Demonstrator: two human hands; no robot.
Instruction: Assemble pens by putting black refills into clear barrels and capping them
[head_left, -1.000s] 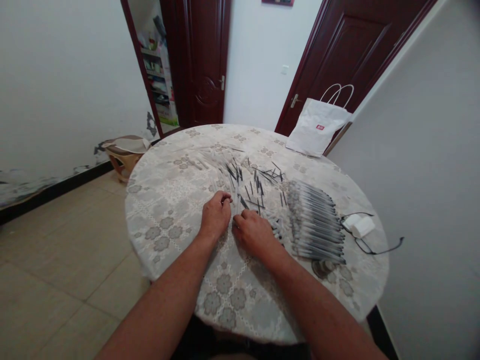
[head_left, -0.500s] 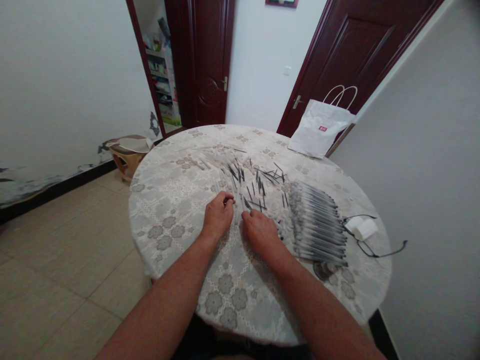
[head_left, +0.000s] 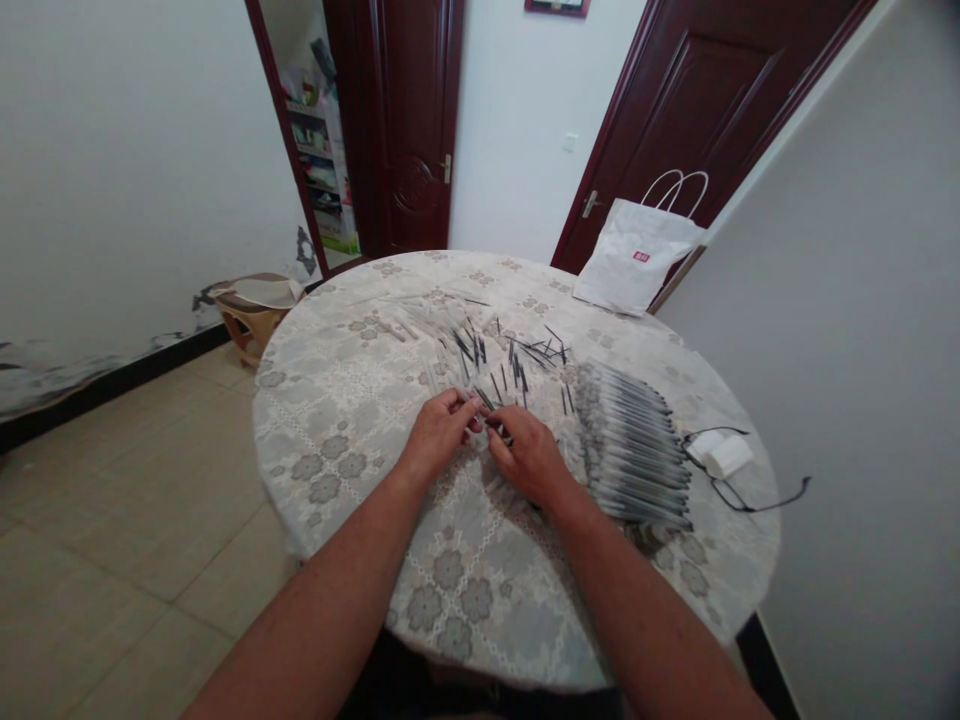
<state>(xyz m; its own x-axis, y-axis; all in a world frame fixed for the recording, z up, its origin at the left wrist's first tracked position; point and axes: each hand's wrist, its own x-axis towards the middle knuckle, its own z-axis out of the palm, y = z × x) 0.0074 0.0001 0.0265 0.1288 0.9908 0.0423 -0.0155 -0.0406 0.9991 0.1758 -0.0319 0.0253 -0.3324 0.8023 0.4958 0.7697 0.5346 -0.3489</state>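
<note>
1. Slim dark pen part (head_left: 493, 424): held above the table to the left of the row of pens, between the two hands; mostly hidden, exact type too small to tell.
2. Right hand (head_left: 529, 452): just left of the row of pens; thumb and index finger pinched on the dark part.
3. Left hand (head_left: 441, 430): farther left of the row, tips near the right hand's; fingers curled, thumb and index close together. Cannot tell whether they grip anything.
4. Row of pens (head_left: 637, 440): clear barrels with dark ends toward the right, laid side by side in a close bank on the table.
5. Dark pen rods (head_left: 519, 372), loose: scattered left of the row and beyond the hands, pointing various ways, some crossing.
6. Clear tubes (head_left: 407, 326), loose: well left of the row, past the dark rods; pale against the cloth.
7. Eyeglasses (head_left: 752, 510), dark-framed: just right of the row, with small white items (head_left: 729, 455) at the lenses.
8. White paper bag (head_left: 611, 255), twin handles, red label: beyond the row, upright near the far edge.
9. Round table (head_left: 442, 590), floral cloth: beneath the row.
10. Tan stool (head_left: 253, 320): on the floor, well left of the row.
</note>
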